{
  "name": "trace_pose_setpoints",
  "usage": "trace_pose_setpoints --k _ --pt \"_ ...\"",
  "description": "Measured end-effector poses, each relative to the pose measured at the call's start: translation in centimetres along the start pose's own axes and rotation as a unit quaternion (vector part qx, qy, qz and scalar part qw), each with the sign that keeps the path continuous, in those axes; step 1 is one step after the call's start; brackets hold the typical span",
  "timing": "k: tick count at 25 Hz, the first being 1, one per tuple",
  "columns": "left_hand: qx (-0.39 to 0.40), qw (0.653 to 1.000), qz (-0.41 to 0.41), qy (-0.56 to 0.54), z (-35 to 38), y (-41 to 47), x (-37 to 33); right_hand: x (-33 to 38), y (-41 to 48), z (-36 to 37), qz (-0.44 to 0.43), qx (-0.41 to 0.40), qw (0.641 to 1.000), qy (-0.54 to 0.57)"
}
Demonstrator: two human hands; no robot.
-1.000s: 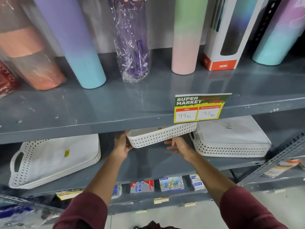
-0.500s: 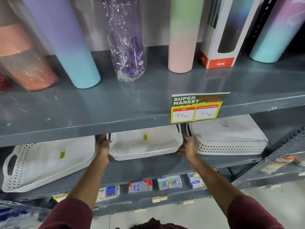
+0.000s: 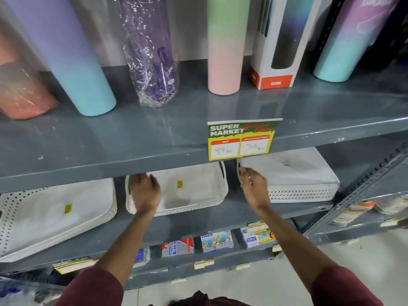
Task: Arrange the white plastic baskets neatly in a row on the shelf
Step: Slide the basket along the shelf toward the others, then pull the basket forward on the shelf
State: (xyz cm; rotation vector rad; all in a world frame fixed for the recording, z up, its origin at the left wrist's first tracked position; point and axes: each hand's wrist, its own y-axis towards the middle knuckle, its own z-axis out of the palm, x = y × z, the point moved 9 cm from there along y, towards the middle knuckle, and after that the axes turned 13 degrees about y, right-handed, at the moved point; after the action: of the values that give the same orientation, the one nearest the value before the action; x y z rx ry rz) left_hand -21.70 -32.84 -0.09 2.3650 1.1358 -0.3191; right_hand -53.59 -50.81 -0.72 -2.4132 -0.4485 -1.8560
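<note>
On the grey middle shelf three white plastic baskets lie in a row. The left hand rests over the near-left corner of the middle basket, fingers spread and laid on its rim rather than closed round it; it reads as a light press or nudge, not a grip. The right hand is open and grasping nothing, its fingertips at the left rim of the right basket, which sits upside down, though blur hides whether they touch. Well to the left of the left hand lies the left basket, tilted, its near edge overhanging the shelf front. That overhang looks the main risk: a sideways shove of the middle basket could knock it and tip it off. The middle basket also sits slightly askew, so a one-handed push may swing it further out of line. Just above the right hand hangs a price card, which a lifted wrist could catch and pull loose.
</note>
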Motion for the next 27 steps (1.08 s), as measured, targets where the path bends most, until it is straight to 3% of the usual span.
trace_pose_setpoints --k 4,7,9,11,15,19,21,27 --pt "0.108 0.977 0.067 -0.168 1.1 -2.9 -12.2 0.8 3.8 -9.6 -0.043 -0.081 0.994 -0.051" --pt "0.215 0.937 0.098 -0.259 3.2 -6.3 -20.7 -2.5 6.6 -17.4 0.01 -0.141 0.985 -0.097" --pt "0.323 0.909 0.071 -0.253 6.2 -8.8 -24.7 -5.7 8.6 -21.0 0.074 -0.14 0.978 -0.137" --pt "0.382 0.9 0.029 -0.208 9.3 -10.2 -26.1 -8.1 10.2 -22.8 0.132 -0.125 0.965 -0.188" --pt "0.42 0.888 -0.077 -0.17 13.2 -11.1 -25.7 -12.5 11.0 -25.9 0.259 -0.144 0.921 -0.254" --pt "0.429 0.877 -0.121 -0.176 15.7 -11.4 -24.9 -17.5 10.9 -25.8 0.373 -0.126 0.908 -0.14" --pt "0.435 0.863 -0.141 -0.213 16.9 -11.3 -24.7 -18.2 10.9 -25.1 0.376 -0.116 0.913 -0.109" --pt "0.404 0.878 -0.141 -0.216 17.6 -10.5 -24.9 -16.7 10.3 -25.6 0.295 -0.134 0.942 -0.093"
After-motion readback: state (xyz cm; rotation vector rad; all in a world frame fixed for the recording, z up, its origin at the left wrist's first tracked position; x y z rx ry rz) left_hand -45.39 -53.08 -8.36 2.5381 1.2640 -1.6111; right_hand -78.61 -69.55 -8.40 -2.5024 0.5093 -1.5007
